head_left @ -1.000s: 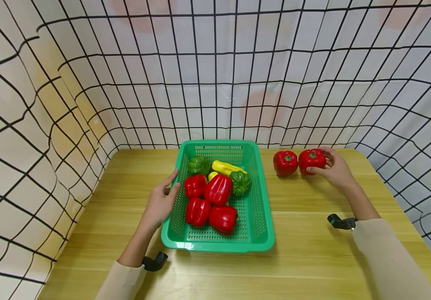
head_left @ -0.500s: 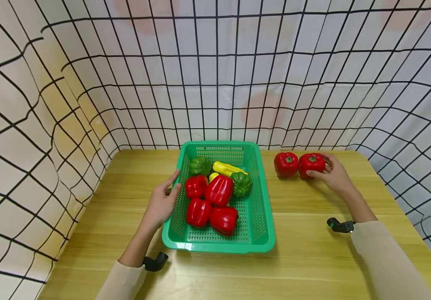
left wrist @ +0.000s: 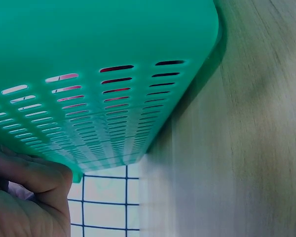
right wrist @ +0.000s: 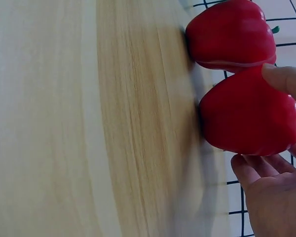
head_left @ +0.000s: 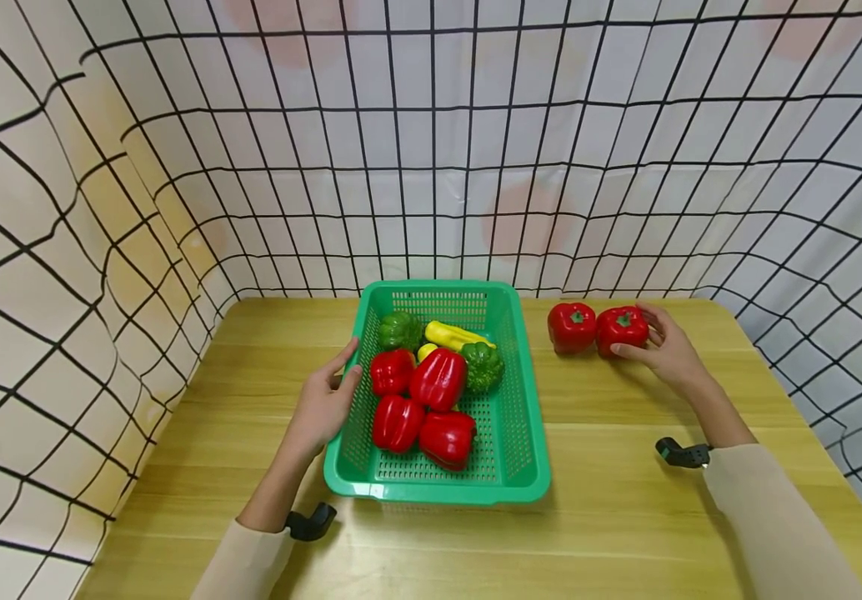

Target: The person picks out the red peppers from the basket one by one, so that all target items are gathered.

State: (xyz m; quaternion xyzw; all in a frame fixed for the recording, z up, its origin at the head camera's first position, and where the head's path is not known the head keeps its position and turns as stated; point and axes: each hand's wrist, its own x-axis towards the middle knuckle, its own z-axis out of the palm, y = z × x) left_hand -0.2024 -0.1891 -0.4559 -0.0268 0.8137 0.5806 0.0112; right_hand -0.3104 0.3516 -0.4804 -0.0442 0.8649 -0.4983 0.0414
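Red peppers [head_left: 439, 380] number six: four inside the green basket [head_left: 434, 495], two touching on the worktop [head_left: 603, 500] to its right. The right hand [head_left: 669, 350] grips the rightmost, its neighbour standing between it and the basket; the left hand [head_left: 323, 400] grips the basket's left rim. Two green vegetables [head_left: 481, 367] lie inside.

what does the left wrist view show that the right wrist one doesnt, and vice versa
Only the left wrist view shows the slotted outer wall of the green basket, with the left hand at its rim.

Only the right wrist view shows the right hand holding a red pepper, with a second pepper beside it.

Both show the wooden table and the grid-lined backdrop.
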